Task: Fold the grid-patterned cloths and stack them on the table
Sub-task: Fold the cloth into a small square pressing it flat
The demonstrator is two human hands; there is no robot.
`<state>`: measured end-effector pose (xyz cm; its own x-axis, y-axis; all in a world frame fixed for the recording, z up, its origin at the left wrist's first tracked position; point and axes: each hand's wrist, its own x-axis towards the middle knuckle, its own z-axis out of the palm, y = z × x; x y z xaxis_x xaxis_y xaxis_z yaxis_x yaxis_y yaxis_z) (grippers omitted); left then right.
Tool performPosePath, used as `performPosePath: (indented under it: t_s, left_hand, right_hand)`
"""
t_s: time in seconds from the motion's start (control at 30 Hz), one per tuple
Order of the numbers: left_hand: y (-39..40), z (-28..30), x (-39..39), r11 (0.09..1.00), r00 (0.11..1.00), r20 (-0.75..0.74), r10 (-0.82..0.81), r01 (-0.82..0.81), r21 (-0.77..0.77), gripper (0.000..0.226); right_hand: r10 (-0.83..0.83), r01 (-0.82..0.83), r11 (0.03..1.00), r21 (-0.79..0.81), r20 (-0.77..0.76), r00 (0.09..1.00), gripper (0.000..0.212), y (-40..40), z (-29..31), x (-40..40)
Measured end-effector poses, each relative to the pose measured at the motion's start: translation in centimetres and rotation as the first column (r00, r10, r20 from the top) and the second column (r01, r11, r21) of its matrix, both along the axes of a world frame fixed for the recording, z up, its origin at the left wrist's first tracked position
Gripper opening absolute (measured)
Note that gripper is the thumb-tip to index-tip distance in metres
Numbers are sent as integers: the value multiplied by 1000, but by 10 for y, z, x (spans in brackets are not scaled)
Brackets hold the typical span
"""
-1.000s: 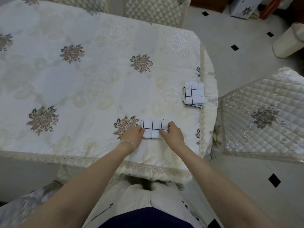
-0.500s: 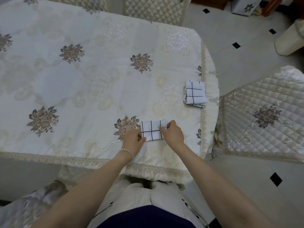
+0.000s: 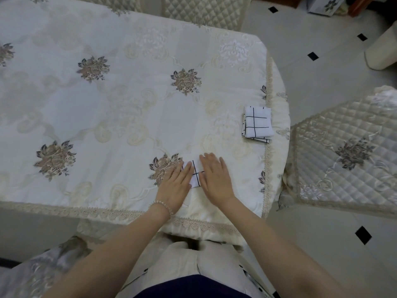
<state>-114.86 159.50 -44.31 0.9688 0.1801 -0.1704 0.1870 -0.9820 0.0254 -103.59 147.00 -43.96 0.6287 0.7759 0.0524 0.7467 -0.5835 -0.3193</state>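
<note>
Both hands, left [image 3: 175, 183] and right [image 3: 216, 179], press flat on the folded cloth [image 3: 196, 174], gripping nothing; the stack [image 3: 257, 123] lies far-right, nearer the right hand.

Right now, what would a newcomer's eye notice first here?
Probably the two hands, left hand and right hand, pressing flat on a small folded grid cloth near the table's front edge. Next, the stack of folded grid cloths by the right edge of the flowered tablecloth.
</note>
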Motion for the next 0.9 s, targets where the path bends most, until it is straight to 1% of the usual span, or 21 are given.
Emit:
performPosePath:
  t_s: [0.07,0.13,0.27,0.4,0.53,0.8,0.9]
  left_hand:
    - [1,0,1,1000,1000,-17,-5,5,-16,53]
    - [5,-2,2,999,1000,2,-23,23,-41,55]
    - [11,-4,4,994,994,38,-98,100,-36,55]
    - [13,-6,6,985,983,77,-164,168,-42,54]
    - [15,-9,6,984,984,73,-165,169,-60,54]
    - [18,-6,6,984,987,12,-159,160,-79,55]
    - [18,3,10,978,990,-21,-143,138,-154,54]
  right_hand:
    - [111,-111,991,-71,1,994,54,6,-7,-2]
    - [135,-133,982,-136,2,991,55,9,-13,-1]
    - [91,-87,976,-200,13,996,55,3,-18,2]
    - [49,-51,978,-203,-11,999,56,-2,-21,-3]
    - [5,-13,982,-191,-44,999,57,-5,-23,-4]
    - [1,-20,975,-222,-85,996,58,-5,-18,-4]
    - [-14,-6,972,-234,-87,996,57,1,-7,-5]
